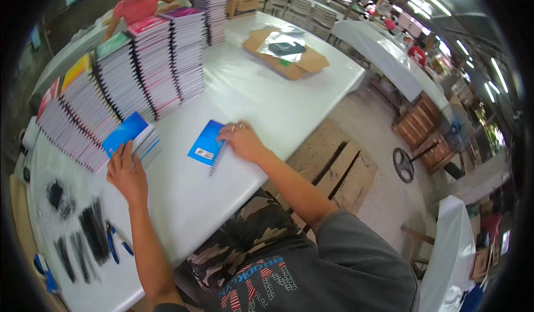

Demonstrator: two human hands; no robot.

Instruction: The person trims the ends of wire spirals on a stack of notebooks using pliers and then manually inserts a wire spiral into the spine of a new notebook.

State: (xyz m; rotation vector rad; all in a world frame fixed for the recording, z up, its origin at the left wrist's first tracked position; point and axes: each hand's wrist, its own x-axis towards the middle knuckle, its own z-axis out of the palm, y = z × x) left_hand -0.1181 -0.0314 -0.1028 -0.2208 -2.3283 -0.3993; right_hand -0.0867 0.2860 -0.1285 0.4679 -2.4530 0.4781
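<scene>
A small blue spiral notebook (204,145) lies tilted on the white-covered table, its wire binding along the right side and a white label near its lower edge. My right hand (243,140) is closed on the upper right of that notebook, fingers curled over its bound edge. To the left, my left hand (128,173) rests with fingers stretched out against the near edge of a short stack of blue notebooks (127,133). The fingertips touch the top cover; the thumb is partly hidden.
Tall piles of spiral notebooks (150,67) line the table's far left. Black binding coils (94,231) and pliers (112,244) lie near left. Flat cardboard (289,62) with clear plastic sits at the far end. A person (139,7) is behind the piles; a pallet (339,173) lies right.
</scene>
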